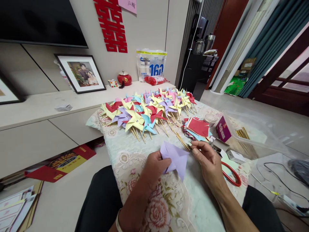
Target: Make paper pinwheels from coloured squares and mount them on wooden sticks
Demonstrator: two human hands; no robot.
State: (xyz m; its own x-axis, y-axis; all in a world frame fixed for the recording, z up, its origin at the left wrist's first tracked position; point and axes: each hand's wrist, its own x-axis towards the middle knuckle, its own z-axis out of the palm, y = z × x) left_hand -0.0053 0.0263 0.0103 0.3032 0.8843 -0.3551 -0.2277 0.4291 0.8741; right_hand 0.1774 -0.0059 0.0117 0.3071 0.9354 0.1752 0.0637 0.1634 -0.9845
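Observation:
My left hand point(158, 166) pinches a lilac paper square point(175, 158) above the tablecloth, its corners cut and partly folded. My right hand point(206, 156) is to the right of the paper, apart from it, with thumb and fingertips closed together; whatever they hold is too small to make out. Near those fingertips lie several thin wooden sticks point(181, 140). Beside my right wrist is a red-handled pair of scissors point(235, 178), partly hidden by the hand. Just beyond is a stack of coloured paper squares point(196, 127), red on top.
Many finished paper pinwheels point(145, 112) cover the table's far side. To the right stand a clear plastic bin point(260, 132) with sticks, a purple box point(223, 129) and a small white box point(236, 156). A framed photo point(80, 72) stands on the cabinet point(36, 112) behind.

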